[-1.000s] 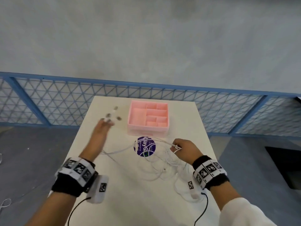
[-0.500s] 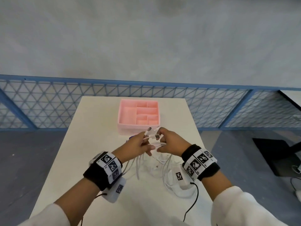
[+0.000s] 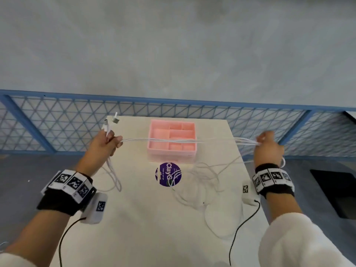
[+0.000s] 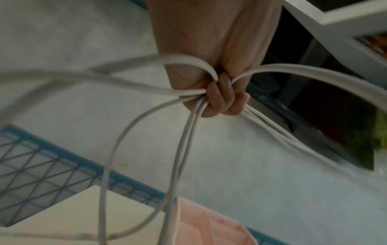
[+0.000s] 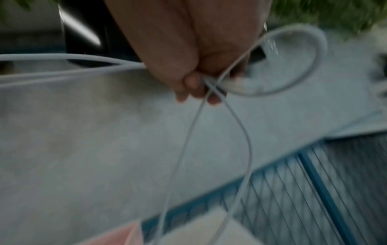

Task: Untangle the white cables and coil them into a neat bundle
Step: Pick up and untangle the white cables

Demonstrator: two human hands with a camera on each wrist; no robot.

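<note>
White cables [image 3: 179, 140]: several strands taut between two hands.

Taut cables bar the middle

White cables [image 3: 179, 140] stretch over the pink tray [image 3: 172, 140], barring passage there; slack loops [image 3: 200, 182] clutter the table [image 3: 134, 228] right of the purple sticker [image 3: 168, 174]; its near part lies bare.
</note>
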